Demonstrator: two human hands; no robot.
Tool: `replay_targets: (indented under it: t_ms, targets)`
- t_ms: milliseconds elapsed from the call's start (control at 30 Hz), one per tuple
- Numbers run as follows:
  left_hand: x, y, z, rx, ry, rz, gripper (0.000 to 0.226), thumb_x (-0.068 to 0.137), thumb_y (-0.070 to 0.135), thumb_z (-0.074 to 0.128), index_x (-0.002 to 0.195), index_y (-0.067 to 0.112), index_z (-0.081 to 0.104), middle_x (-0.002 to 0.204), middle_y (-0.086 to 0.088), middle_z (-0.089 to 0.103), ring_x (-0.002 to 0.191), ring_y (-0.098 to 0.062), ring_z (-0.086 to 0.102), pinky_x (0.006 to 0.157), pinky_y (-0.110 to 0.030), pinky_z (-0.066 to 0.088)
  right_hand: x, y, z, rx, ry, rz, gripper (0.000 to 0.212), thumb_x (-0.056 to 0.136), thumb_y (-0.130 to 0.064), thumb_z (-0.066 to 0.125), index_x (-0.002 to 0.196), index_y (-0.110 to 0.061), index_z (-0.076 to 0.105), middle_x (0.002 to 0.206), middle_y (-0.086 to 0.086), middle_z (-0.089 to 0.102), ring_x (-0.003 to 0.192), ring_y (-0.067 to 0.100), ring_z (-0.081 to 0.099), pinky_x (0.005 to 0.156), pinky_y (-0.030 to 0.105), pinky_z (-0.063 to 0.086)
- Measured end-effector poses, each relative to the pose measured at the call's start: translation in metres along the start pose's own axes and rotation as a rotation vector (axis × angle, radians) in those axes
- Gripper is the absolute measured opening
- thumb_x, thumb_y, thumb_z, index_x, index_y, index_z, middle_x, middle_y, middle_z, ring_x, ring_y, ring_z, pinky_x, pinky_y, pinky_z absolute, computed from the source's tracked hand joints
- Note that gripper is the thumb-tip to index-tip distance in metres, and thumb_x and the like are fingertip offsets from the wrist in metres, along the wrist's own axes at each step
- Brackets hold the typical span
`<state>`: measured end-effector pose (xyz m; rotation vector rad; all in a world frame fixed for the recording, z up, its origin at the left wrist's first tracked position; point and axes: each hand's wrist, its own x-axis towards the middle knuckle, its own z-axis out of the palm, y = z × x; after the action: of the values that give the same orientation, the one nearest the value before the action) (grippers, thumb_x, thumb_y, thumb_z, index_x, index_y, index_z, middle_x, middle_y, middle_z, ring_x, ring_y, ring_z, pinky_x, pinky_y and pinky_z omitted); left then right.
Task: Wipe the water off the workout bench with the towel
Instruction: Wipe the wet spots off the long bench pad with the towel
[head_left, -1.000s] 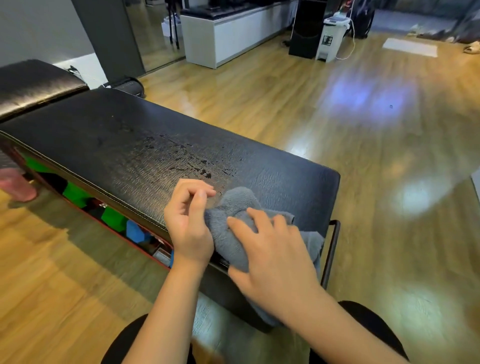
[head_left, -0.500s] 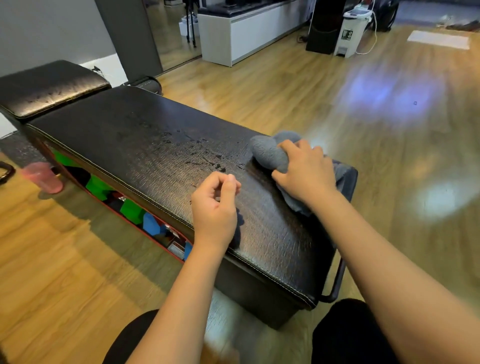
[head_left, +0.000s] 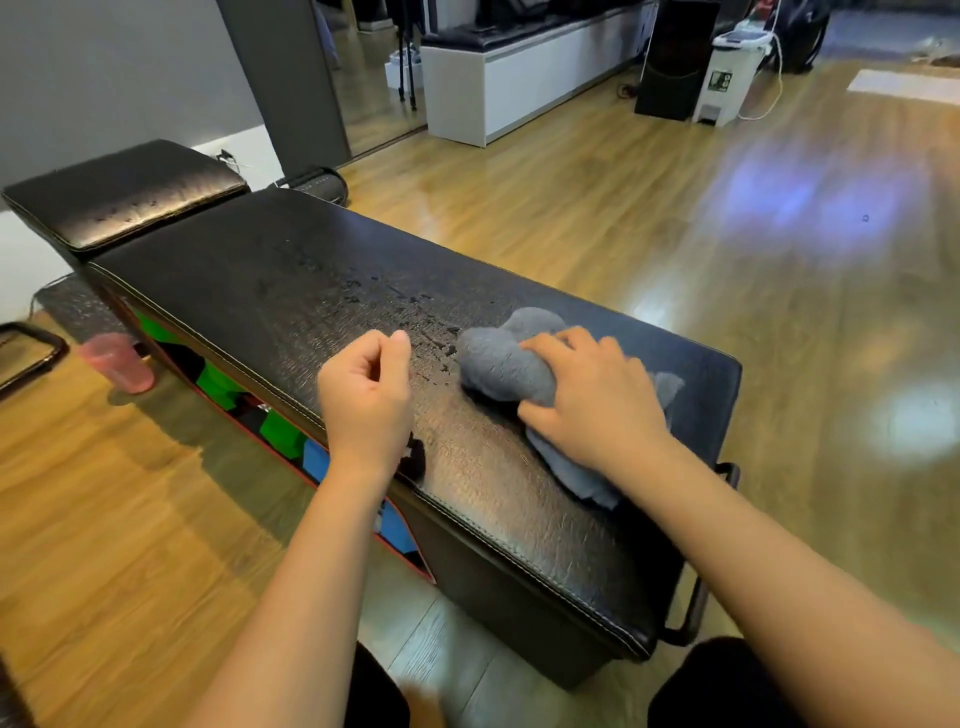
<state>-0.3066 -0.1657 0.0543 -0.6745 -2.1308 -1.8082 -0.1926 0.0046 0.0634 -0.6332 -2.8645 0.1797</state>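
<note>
A pink cup (head_left: 118, 362) stands on the floor left of the bench (head_left: 249, 270), whose long axis runs from far left to near right, with droplets (head_left: 410, 312) beaded mid-pad. The left hand (head_left: 366, 400) hovers loosely curled, thumb against forefinger and holding nothing, just left of the towel (head_left: 501, 364), a bunched grey wad lying on the pad's right end with its length along the bench and its rounded end toward the water. The right hand (head_left: 592, 400) presses it flat with fingers curled over the top; the towel is judged soft, light and absorbent, best palmed from above.
</note>
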Motion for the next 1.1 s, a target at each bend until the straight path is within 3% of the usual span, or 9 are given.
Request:
replay_targets:
  t_ms: [167, 367, 433, 533, 633, 767, 967, 1100]
  targets:
    - [-0.002, -0.016, 0.001, -0.105, 0.035, -0.044, 0.049, 0.092, 0.02, 0.052, 0.054, 0.003, 0.027, 0.053, -0.01, 0.027, 0.053, -0.019, 0.025, 0.05, -0.045, 0.023, 0.073, 0.028, 0.004, 0.001, 0.026, 0.239, 0.052, 0.083, -0.05, 0.06, 0.129, -0.031, 0.048, 0.127, 0.01, 0.052, 0.116, 0.04, 0.047, 0.089, 0.051, 0.041]
    - [-0.002, -0.024, 0.003, -0.209, 0.087, -0.081, 0.049, 0.089, 0.022, 0.052, 0.055, 0.002, 0.024, 0.054, -0.02, 0.022, 0.054, -0.03, 0.021, 0.047, -0.051, 0.022, 0.011, -0.022, 0.0, -0.051, 0.004, 0.054, 0.058, 0.077, -0.055, 0.061, 0.129, -0.034, 0.046, 0.129, 0.006, 0.049, 0.112, 0.037, 0.047, 0.089, 0.049, 0.041]
    - [-0.003, -0.023, 0.002, -0.27, 0.1, -0.089, 0.045, 0.087, 0.02, 0.052, 0.052, 0.006, 0.028, 0.051, -0.014, 0.023, 0.051, -0.028, 0.021, 0.045, -0.043, 0.021, -0.028, -0.049, -0.004, -0.037, -0.013, -0.052, 0.057, 0.074, -0.055, 0.061, 0.125, -0.035, 0.047, 0.125, 0.004, 0.05, 0.107, 0.036, 0.048, 0.086, 0.048, 0.042]
    - [0.003, -0.02, -0.006, -0.55, 0.143, -0.193, 0.036, 0.076, 0.018, 0.052, 0.044, 0.022, 0.036, 0.044, 0.004, 0.029, 0.041, -0.014, 0.022, 0.045, -0.023, 0.019, -0.077, -0.077, -0.006, -0.036, 0.003, -0.178, 0.056, 0.065, -0.055, 0.065, 0.116, -0.035, 0.053, 0.117, 0.003, 0.056, 0.097, 0.035, 0.052, 0.078, 0.047, 0.042]
    - [0.01, -0.022, -0.011, -0.721, 0.157, -0.27, 0.038, 0.077, 0.014, 0.05, 0.042, 0.023, 0.038, 0.042, 0.004, 0.029, 0.036, -0.011, 0.021, 0.045, -0.016, 0.017, -0.083, -0.071, -0.005, 0.0, -0.001, -0.212, 0.057, 0.065, -0.056, 0.062, 0.117, -0.036, 0.055, 0.117, 0.002, 0.057, 0.095, 0.033, 0.052, 0.076, 0.045, 0.044]
    - [0.004, -0.022, -0.005, -0.621, 0.127, -0.208, 0.043, 0.083, 0.008, 0.045, 0.044, 0.023, 0.036, 0.045, 0.003, 0.025, 0.042, -0.012, 0.019, 0.047, -0.02, 0.016, -0.034, -0.038, -0.006, 0.022, -0.026, -0.101, 0.058, 0.074, -0.054, 0.06, 0.129, -0.038, 0.048, 0.128, 0.0, 0.052, 0.108, 0.033, 0.05, 0.086, 0.045, 0.044]
    - [0.001, -0.017, -0.007, -0.64, 0.115, -0.217, 0.044, 0.085, 0.009, 0.044, 0.044, 0.024, 0.037, 0.045, 0.006, 0.026, 0.043, -0.012, 0.017, 0.047, -0.02, 0.015, 0.058, 0.036, -0.003, 0.048, 0.019, 0.284, 0.054, 0.08, -0.049, 0.061, 0.13, -0.032, 0.047, 0.133, 0.01, 0.05, 0.12, 0.042, 0.045, 0.093, 0.052, 0.04]
    - [0.001, -0.018, -0.006, -0.649, 0.135, -0.229, 0.042, 0.083, 0.009, 0.045, 0.044, 0.023, 0.036, 0.046, 0.004, 0.026, 0.043, -0.012, 0.017, 0.047, -0.02, 0.015, 0.028, 0.009, -0.003, -0.033, -0.01, 0.195, 0.056, 0.079, -0.052, 0.062, 0.128, -0.032, 0.045, 0.132, 0.009, 0.048, 0.117, 0.04, 0.045, 0.093, 0.053, 0.04]
